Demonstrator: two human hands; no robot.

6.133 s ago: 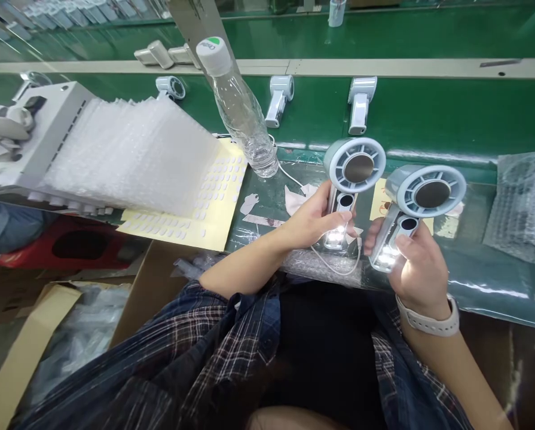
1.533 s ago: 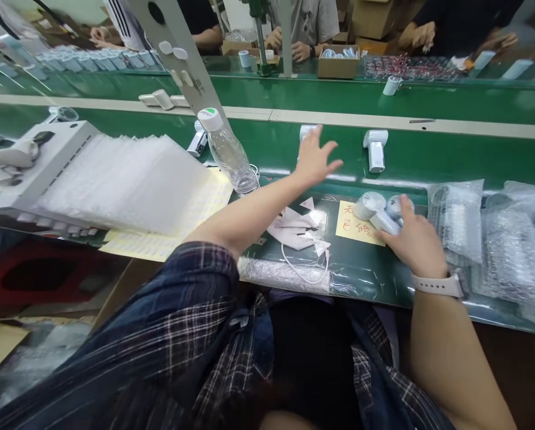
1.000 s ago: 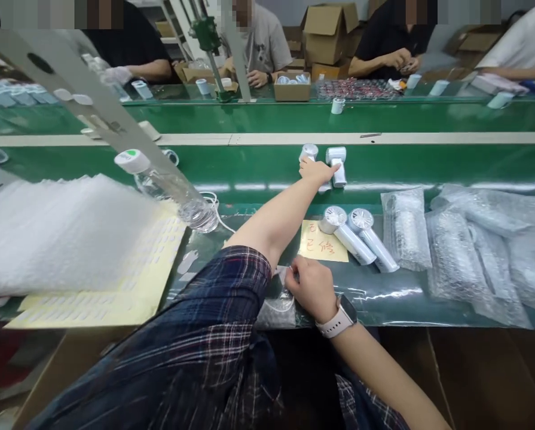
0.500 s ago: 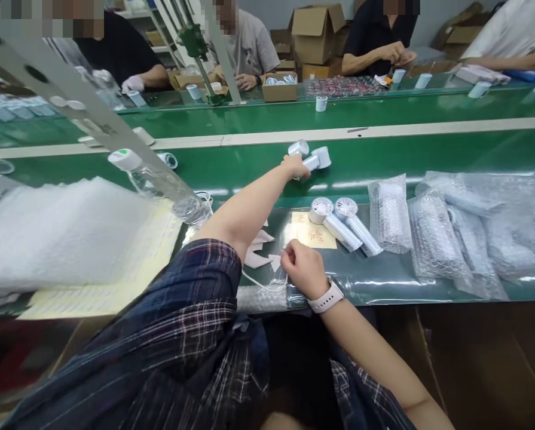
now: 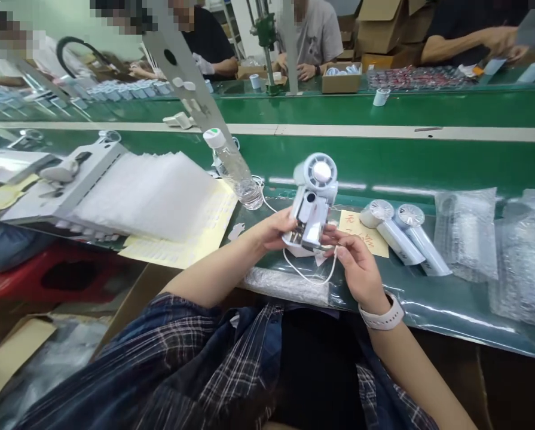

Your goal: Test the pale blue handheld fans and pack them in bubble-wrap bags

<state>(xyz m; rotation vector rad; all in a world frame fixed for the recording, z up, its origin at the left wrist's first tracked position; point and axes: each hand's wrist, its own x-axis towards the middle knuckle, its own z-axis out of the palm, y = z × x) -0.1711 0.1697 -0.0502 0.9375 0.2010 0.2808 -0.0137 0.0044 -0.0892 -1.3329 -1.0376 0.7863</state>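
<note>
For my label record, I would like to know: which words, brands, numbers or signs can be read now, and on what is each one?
No text can be read for certain.
Yellow note: red handwriting, too blurred to read.
Bottle cap: green mark, too small to read.
Two lying fans: dark marks near the handle ends, too small to read.
Held fans: no lettering visible.

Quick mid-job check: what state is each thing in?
Left hand: gripping two fans, heads up
Right hand: pinching the white cable
Other two fans: lying side by side
Bottle: capped, standing
Bubble-wrap packs: filled
Yellow note: flat, handwritten
Carton, lower left: open
</note>
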